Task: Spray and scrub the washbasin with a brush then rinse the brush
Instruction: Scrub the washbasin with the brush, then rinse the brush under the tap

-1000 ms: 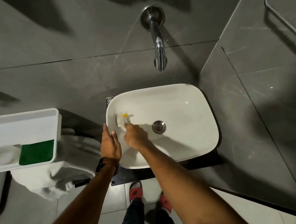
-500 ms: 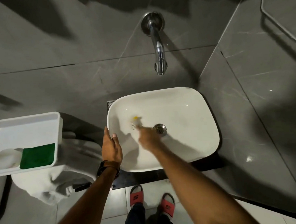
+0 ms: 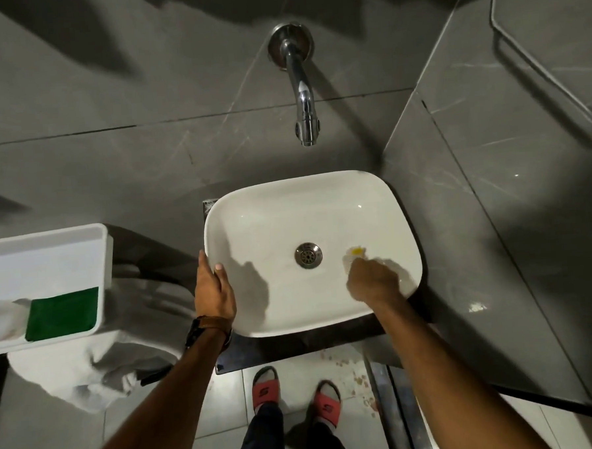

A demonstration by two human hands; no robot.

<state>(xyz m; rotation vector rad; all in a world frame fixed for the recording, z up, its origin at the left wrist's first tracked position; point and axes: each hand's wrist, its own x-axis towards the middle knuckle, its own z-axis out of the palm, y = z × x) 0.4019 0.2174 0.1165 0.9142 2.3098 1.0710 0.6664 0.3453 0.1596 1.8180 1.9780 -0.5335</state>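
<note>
A white rectangular washbasin [image 3: 286,197] sits on a dark slab, with a metal drain [image 3: 308,255] at its middle. My right hand [image 3: 371,282] is inside the basin at its right side, closed around a small white brush [image 3: 356,253] with a yellow spot; the brush is blurred and mostly hidden by my fingers. My left hand [image 3: 213,290] grips the basin's left front rim, thumb over the edge. A chrome tap [image 3: 301,97] juts from the wall above the basin; no water is visible.
A white tray [image 3: 48,244] at the left holds a green sponge [image 3: 62,313] and a white object. A crumpled white cloth [image 3: 99,365] lies below it. Grey tiled walls surround the basin. My feet in red sandals [image 3: 296,396] stand below.
My right hand has swept the brush from the basin's left side, past the drain, to the right side. My left hand has stayed on the left rim.
</note>
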